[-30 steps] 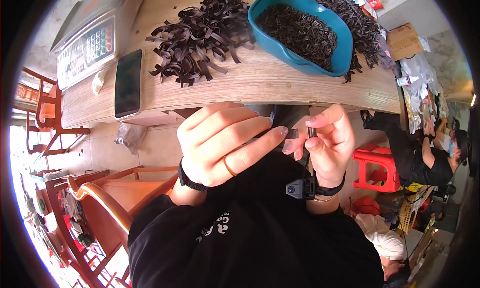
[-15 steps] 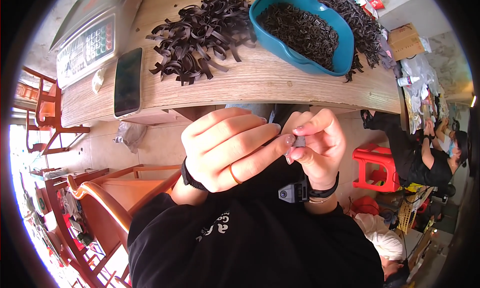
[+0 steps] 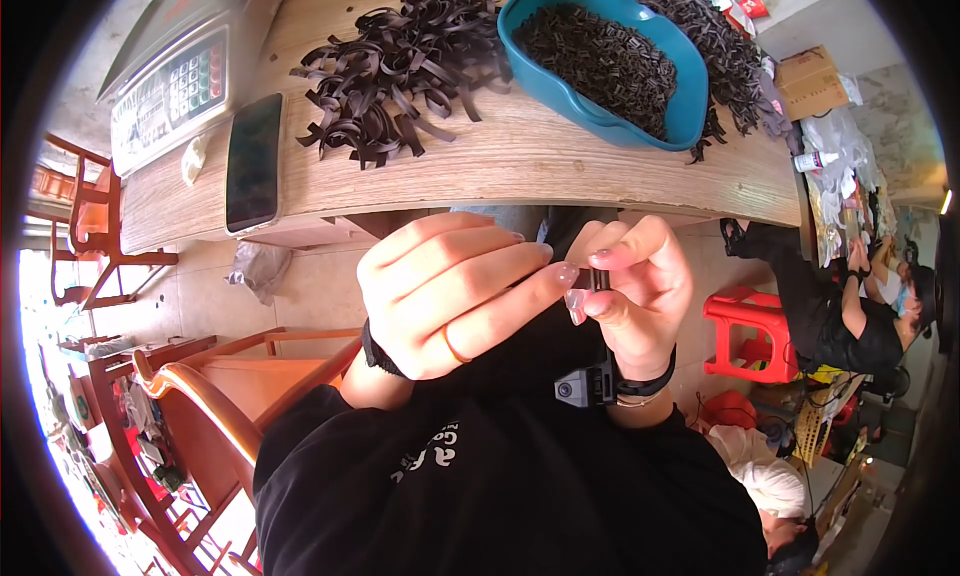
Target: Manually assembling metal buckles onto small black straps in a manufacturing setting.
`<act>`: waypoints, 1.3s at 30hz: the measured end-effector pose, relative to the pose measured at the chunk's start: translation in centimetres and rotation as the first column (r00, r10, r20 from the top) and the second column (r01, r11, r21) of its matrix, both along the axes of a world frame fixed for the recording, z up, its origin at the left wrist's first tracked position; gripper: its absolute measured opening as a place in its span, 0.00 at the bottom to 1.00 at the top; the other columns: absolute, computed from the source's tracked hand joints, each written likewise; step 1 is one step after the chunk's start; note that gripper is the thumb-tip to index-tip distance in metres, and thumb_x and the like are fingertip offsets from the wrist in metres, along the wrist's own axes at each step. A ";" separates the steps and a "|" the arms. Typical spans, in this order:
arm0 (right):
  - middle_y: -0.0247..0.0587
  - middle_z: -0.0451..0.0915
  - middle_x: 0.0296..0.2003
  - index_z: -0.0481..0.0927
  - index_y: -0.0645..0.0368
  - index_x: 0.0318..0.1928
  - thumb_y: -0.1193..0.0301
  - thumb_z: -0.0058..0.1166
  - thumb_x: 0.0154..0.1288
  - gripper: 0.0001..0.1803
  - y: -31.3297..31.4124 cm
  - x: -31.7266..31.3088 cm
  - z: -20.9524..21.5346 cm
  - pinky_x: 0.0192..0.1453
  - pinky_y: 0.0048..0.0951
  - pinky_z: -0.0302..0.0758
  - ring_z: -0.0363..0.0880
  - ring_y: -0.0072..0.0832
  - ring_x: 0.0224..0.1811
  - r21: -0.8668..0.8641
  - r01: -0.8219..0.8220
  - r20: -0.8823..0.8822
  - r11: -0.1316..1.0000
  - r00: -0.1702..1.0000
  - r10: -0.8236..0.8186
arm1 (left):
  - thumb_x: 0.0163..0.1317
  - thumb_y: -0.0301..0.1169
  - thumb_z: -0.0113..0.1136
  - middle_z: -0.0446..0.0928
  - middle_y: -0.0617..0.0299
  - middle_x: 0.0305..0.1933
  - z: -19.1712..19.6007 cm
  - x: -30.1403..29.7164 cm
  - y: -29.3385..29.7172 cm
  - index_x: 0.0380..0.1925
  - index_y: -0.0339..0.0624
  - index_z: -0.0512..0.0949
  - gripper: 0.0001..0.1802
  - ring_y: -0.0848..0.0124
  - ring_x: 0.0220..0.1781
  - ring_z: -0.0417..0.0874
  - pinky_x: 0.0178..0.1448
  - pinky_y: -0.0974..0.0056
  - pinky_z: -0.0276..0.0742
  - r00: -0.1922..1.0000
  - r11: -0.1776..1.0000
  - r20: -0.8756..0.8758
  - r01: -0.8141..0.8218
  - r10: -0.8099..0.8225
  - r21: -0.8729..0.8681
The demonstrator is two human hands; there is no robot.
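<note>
Just off the table's near edge, my two hands meet around a short dark brown strip (image 3: 600,280). My right hand (image 3: 645,291) pinches it between thumb and forefinger. Thumb and forefinger of my left hand (image 3: 455,291) close on the strip's left side, the other fingers lying curved above. Part of the strip is hidden by the fingertips. On the table lies a loose pile of long dark brown strips (image 3: 400,76). Right of that pile, a teal scoop-shaped basin (image 3: 590,116) holds many small dark pieces (image 3: 610,71).
A scale with a keypad (image 3: 185,96) stands at the table's left, beside a dark phone (image 3: 254,166) and a crumpled white scrap (image 3: 194,162). More dark pieces (image 3: 710,51) are heaped beyond the basin. A red stool (image 3: 750,336), a wooden chair (image 3: 215,406) and other people are around.
The small strip has turned between my fingers, from a greyish flat face to a dark, shinier side. My left fingertips have shifted slightly left.
</note>
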State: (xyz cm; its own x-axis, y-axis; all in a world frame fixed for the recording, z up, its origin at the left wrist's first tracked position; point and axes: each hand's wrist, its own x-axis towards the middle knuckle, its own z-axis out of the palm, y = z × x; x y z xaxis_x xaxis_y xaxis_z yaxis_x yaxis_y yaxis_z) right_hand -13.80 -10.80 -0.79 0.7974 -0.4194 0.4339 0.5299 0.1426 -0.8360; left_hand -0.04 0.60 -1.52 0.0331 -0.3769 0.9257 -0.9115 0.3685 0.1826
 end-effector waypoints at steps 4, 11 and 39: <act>0.43 0.75 0.32 0.70 0.67 0.39 0.88 0.60 0.51 0.15 0.2 0.2 0.0 0.36 0.21 0.72 0.73 0.22 0.34 0.003 0.004 -0.015 1.000 1.000 -0.004 | 0.42 0.27 0.68 0.79 0.60 0.29 -0.2 0.0 -0.2 0.33 0.39 0.79 0.14 0.66 0.28 0.80 0.33 0.63 0.79 1.000 1.000 -0.018 0.011 -0.012 -0.024; 0.43 0.75 0.33 0.70 0.67 0.40 0.87 0.59 0.54 0.14 0.2 0.2 -0.3 0.34 0.19 0.73 0.74 0.21 0.33 0.082 0.058 -0.017 0.995 0.998 -0.057 | 0.35 0.26 0.68 0.79 0.60 0.33 -0.1 -0.2 -1.4 0.33 0.39 0.81 0.18 0.67 0.31 0.78 0.32 0.65 0.76 0.999 0.999 -0.042 -0.025 0.023 -0.029; 0.46 0.77 0.40 0.71 0.71 0.45 0.85 0.56 0.58 0.15 0.0 0.2 -0.1 0.40 0.22 0.78 0.79 0.25 0.38 -0.085 0.163 -0.099 0.983 0.980 -0.171 | 0.42 0.13 0.63 0.79 0.53 0.32 -0.9 -1.1 -1.5 0.33 0.32 0.79 0.14 0.66 0.30 0.79 0.32 0.67 0.73 0.913 0.990 -0.391 0.137 -0.120 0.017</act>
State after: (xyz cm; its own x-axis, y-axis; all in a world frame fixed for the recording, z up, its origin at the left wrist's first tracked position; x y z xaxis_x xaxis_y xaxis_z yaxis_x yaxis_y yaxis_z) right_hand -13.65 -10.76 -0.90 0.7621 -0.5193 0.3867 0.4487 -0.0070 -0.8936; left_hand -1.14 -0.86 -2.37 0.3349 -0.4410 0.8327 -0.7108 0.4619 0.5305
